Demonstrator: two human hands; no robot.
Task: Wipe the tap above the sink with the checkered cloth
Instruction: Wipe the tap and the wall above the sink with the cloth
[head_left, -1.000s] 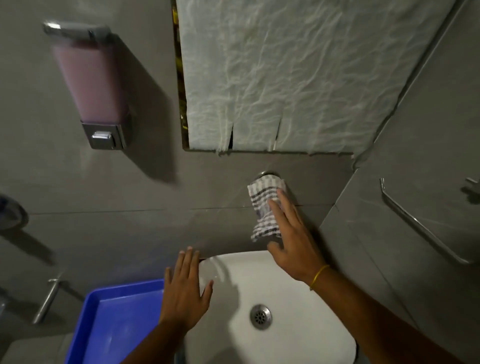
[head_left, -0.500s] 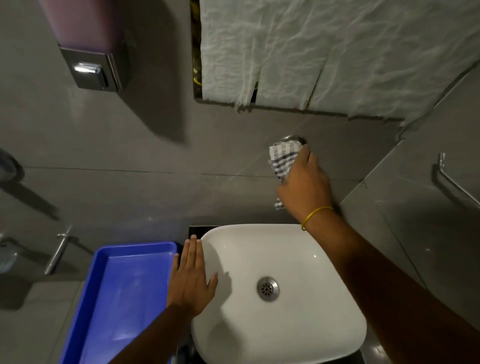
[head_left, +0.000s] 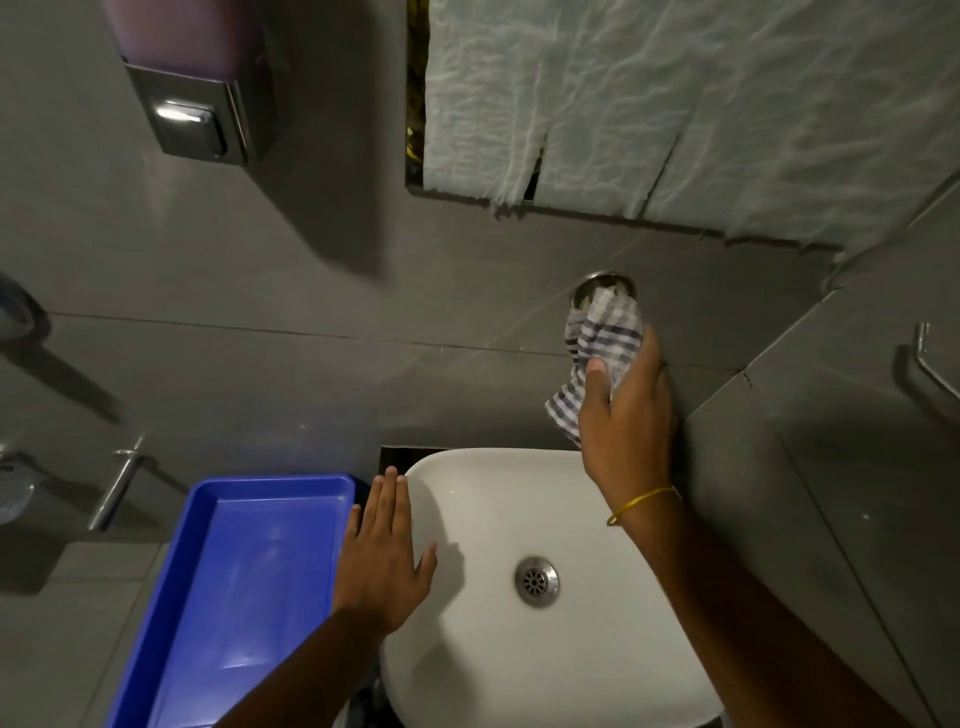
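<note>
The tap (head_left: 597, 283) sticks out of the grey wall above the white sink (head_left: 493, 499); only its round chrome base shows. The blue-and-white checkered cloth (head_left: 605, 332) is wrapped over the tap's spout and hides it. My right hand (head_left: 626, 415) grips the cloth around the tap, thumb on the near side, with a loose corner hanging at the left. My left hand (head_left: 384, 556) lies flat, fingers apart, on the sink's left rim and holds nothing.
A blue plastic tray (head_left: 249, 571) sits left of the sink. A soap dispenser (head_left: 189, 111) hangs on the wall at upper left. A paper-covered mirror (head_left: 675, 104) is above the tap. A metal rail (head_left: 930, 374) is on the right wall, and a lever handle (head_left: 117, 483) at far left.
My right hand slid back along the tap toward me with the cloth, so more cloth shows near the wall. The view dipped slightly. My left hand stayed on the sink rim.
</note>
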